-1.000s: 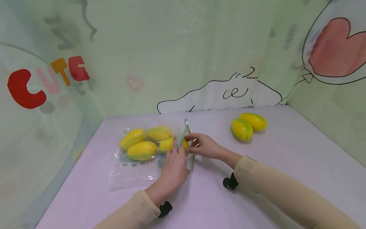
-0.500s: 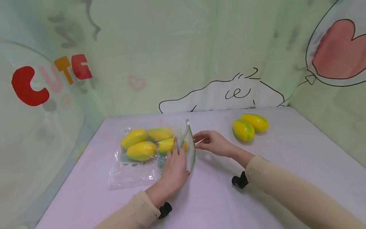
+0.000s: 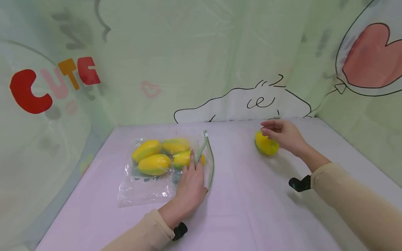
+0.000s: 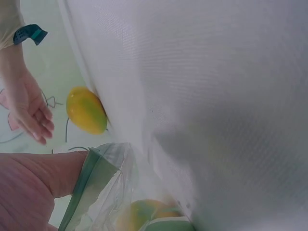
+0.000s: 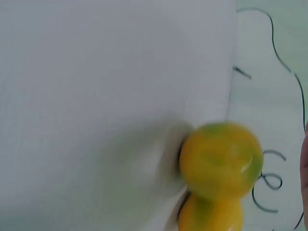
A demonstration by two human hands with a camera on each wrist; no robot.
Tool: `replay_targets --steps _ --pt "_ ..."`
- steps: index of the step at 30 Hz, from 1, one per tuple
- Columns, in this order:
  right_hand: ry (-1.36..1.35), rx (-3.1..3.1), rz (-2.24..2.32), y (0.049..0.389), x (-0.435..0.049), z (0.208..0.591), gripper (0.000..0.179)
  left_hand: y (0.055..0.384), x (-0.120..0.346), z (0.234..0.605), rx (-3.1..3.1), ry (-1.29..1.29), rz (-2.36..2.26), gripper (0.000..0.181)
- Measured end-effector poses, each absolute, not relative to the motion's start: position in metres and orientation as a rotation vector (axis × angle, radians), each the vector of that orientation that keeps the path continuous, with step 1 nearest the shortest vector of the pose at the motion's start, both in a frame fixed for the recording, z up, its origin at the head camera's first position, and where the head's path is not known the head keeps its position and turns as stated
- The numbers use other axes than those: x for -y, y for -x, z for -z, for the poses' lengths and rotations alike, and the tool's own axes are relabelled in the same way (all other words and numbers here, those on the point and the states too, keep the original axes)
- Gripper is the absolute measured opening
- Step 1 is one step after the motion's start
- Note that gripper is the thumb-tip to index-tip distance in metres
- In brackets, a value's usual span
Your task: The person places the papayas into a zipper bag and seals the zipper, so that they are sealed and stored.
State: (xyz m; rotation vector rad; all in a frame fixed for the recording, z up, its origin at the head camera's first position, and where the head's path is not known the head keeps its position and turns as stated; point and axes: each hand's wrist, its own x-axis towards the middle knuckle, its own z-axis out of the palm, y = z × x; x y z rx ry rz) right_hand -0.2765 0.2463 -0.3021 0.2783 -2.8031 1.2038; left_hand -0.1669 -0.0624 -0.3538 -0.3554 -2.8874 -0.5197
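Observation:
A clear zip bag (image 3: 141,195) with green strips along its mouth lies on the left of the table, several yellow-green mangoes (image 3: 155,164) inside. My left hand (image 3: 191,188) holds the bag at its mouth, which gapes toward the right; the left wrist view has the hand partly behind a green strip (image 4: 79,192). Over on the right, my right hand (image 3: 285,136) is above two loose mangoes, fingers extended and holding nothing. The nearer loose mango (image 3: 267,143) shows below the fingers, while the hand covers the other in the head view. Both mangoes (image 5: 221,161) appear in the right wrist view.
A pale lilac cloth covers the table (image 3: 235,209). Behind it and at both sides hang light green printed curtains (image 3: 194,62). A black wrist camera (image 3: 299,183) sits at the right cuff and another (image 3: 180,231) at the left cuff.
My right hand has left the bag's mouth and moved right and away from me, over the loose mangoes. The bag's mouth has widened. My left hand has stayed at the bag.

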Motion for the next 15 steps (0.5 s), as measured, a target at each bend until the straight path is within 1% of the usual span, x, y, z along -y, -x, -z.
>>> replay_targets --steps 4,8,15 --pt "-0.172 2.780 -0.988 0.277 -0.260 0.309 0.052 0.166 0.063 0.353 2.889 0.350 0.522 0.092" --pt "-0.104 2.784 -0.869 0.275 -0.262 0.321 0.057 0.165 0.062 0.353 2.890 0.348 0.515 0.091" --pt "-0.074 2.919 -0.646 0.271 -0.254 0.335 0.075 0.165 0.062 0.354 2.869 0.365 0.481 0.090"
